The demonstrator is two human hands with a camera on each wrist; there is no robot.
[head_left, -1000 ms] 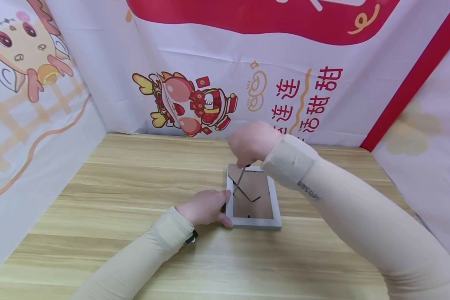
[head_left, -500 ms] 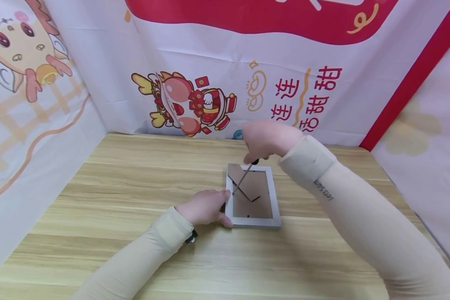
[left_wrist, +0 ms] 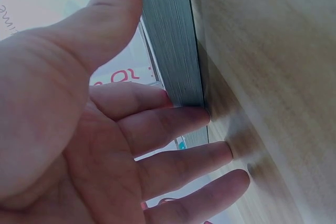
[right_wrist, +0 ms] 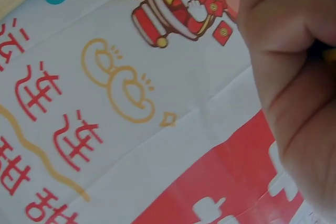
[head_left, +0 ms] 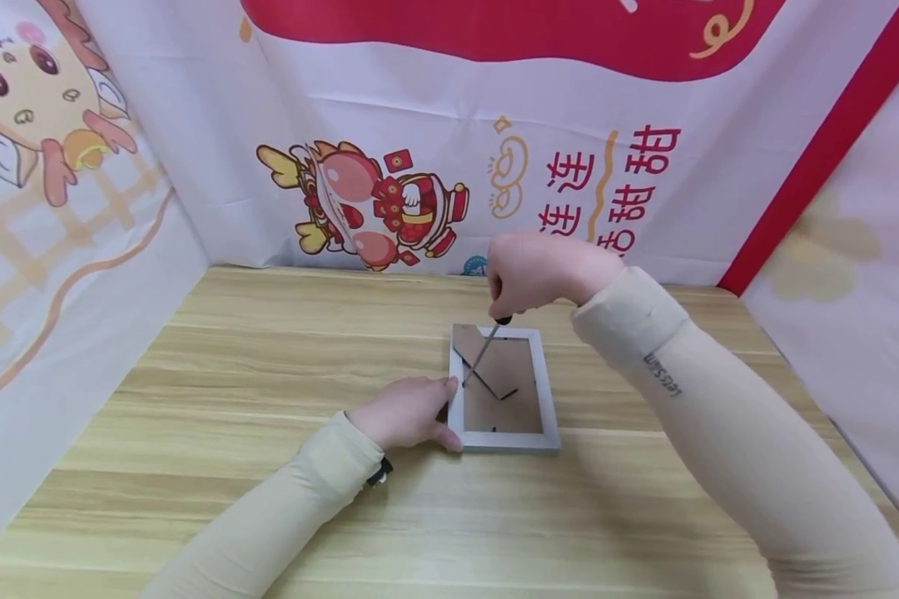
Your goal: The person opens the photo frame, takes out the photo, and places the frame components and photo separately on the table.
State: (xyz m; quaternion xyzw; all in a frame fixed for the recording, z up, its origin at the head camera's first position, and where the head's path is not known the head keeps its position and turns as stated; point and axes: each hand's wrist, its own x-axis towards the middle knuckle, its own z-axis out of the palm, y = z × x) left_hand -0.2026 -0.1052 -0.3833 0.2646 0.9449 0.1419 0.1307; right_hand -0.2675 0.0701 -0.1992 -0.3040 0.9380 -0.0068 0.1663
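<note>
A picture frame [head_left: 549, 408] with a pale silvery border lies back-up on the table, its brown backing board [head_left: 509, 366] showing. A stand flap [head_left: 466, 336] slants over its upper left corner, with a thin dark strut [head_left: 483, 384] across the board. My right hand [head_left: 547, 270], raised beyond the frame's far edge, grips a screwdriver [head_left: 484, 351] by its black handle, mostly hidden in the fist. The slanted shaft ends at the border's left inner edge. My left hand [head_left: 404, 412] rests against the frame's left side; its fingers [left_wrist: 184, 163] are extended and spread in the left wrist view.
The wood-grain table [head_left: 270, 349] meets a printed white cloth [head_left: 232, 208] hung behind it and along both sides. Small dark tabs [head_left: 494, 429] sit around the backing's edge. A black band [head_left: 379, 472] shows at the left wrist.
My right hand has moved right and slightly up, tilting the screwdriver's handle further right while its tip stays at the frame's left inner edge. The left hand keeps its place on the frame.
</note>
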